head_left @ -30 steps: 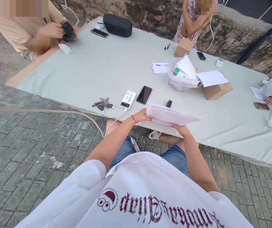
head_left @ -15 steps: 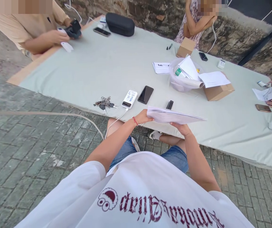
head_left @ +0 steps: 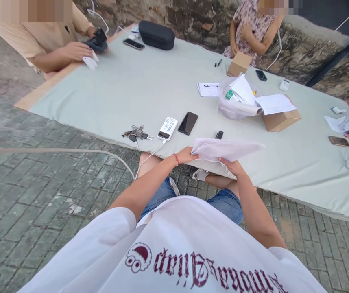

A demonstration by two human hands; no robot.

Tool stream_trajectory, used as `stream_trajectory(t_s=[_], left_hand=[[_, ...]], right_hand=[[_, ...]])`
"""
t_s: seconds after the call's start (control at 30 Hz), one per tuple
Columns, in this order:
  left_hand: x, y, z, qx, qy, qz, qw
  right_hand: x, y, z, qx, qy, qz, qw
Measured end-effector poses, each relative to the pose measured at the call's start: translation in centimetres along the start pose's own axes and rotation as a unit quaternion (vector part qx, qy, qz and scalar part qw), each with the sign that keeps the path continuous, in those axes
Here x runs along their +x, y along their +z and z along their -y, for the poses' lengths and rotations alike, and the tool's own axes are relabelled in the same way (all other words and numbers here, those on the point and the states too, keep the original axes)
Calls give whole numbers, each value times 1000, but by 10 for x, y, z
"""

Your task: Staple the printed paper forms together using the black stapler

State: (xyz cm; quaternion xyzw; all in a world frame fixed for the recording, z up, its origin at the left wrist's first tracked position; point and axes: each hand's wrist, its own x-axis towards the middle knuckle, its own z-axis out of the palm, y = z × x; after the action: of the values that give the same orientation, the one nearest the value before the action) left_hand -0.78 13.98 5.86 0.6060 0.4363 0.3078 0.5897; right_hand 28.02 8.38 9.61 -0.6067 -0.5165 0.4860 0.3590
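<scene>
Papers (head_left: pixel 227 149) in both hands; phone (head_left: pixel 188 123), power bank (head_left: pixel 167 128), keys (head_left: pixel 135 133) beyond.

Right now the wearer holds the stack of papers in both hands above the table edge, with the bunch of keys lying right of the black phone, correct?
Not quite. In the head view the keys lie left of the black phone, beyond the power bank. Both the left hand and right hand do hold the papers.

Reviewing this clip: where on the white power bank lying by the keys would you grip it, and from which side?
Probably across the long sides of the power bank, coming down from above. It lies flat on the table cloth, so nothing gets underneath. The bunch of keys sits to one side and the black phone to the other, each apart from it. Mind the white cable plugged into its near end.
</scene>
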Motion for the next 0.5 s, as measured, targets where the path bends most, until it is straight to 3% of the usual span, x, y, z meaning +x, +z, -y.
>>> stream_trajectory(t_s=[0.17, 0.33, 0.5], left_hand=[[-16, 8, 18, -116, -66, 50, 990], [-40, 30, 29, -260, -100, 94, 956], [-53, 46, 24, -372, -130, 53, 917]], right_hand=[[-13, 3, -14, 59, 35, 25, 997], [-41, 11, -37, 129, 104, 22, 986], [-61, 1, -55, 107, 137, 31, 984]])
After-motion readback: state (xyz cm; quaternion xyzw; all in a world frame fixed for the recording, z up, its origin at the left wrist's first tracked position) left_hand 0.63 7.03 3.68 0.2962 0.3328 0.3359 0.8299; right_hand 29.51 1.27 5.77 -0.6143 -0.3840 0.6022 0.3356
